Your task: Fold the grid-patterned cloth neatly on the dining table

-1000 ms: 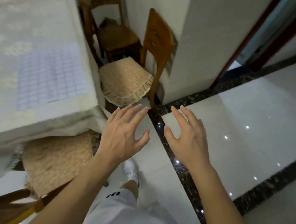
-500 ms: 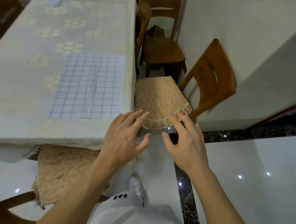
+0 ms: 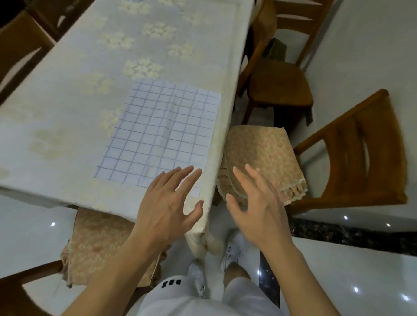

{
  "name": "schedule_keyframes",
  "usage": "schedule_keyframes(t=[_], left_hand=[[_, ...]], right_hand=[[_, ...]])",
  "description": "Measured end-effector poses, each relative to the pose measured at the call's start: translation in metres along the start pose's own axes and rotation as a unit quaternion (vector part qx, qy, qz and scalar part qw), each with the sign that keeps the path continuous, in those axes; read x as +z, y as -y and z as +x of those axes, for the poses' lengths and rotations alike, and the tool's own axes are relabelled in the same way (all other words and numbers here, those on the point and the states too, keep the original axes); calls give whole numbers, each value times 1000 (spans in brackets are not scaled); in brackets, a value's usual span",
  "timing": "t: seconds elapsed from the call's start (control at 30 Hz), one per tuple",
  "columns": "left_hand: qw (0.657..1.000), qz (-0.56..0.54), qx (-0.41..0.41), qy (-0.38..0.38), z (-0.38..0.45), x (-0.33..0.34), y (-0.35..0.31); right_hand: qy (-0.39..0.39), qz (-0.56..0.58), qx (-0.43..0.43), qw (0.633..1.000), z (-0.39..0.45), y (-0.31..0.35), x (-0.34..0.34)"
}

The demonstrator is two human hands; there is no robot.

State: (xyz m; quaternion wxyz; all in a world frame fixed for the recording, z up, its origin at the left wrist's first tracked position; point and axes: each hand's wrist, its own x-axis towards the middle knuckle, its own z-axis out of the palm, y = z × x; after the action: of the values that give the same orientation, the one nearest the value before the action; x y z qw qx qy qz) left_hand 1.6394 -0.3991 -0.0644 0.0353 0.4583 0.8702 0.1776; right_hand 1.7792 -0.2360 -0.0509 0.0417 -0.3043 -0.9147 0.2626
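Both of your hands are raised in front of you, palms down and fingers spread wide, and neither is gripping anything. Your left hand hovers over the near right corner of the dining table, its fingertips overlapping the near edge of the grid-patterned cloth from this viewpoint; whether they touch the fabric cannot be told. Your right hand hangs off the table's right edge, above a cushioned chair seat tucked beside the table. Over the last second the view has swung from the shiny floor and the wall toward the table: a second ago the cloth sat far to your left, half a second ago it was nearer the middle, and now it lies straight ahead of your left hand. The cloth lies flat near the table's right edge, close to that near right corner, white with thin blue lines and a faint crease running through its middle. It looks like a neat rectangle; whether it is spread in one layer or already folded cannot be told. You appear to have stepped up to the table, so the task seems to be at its start, with the first hold on the cloth not yet made. Your right hand probably needs to come in over the tabletop before both can work together.
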Motion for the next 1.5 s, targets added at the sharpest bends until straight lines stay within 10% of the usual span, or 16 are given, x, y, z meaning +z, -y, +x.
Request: schedule_keyframes(t=[0.77,1.5], left_hand=[[983,63,-162,66,67,46,53],[964,90,189,166,38,86,292]], right_hand=[[264,-76,-235,932,192,-8,41],[217,-215,-266,914,148,37,213]])
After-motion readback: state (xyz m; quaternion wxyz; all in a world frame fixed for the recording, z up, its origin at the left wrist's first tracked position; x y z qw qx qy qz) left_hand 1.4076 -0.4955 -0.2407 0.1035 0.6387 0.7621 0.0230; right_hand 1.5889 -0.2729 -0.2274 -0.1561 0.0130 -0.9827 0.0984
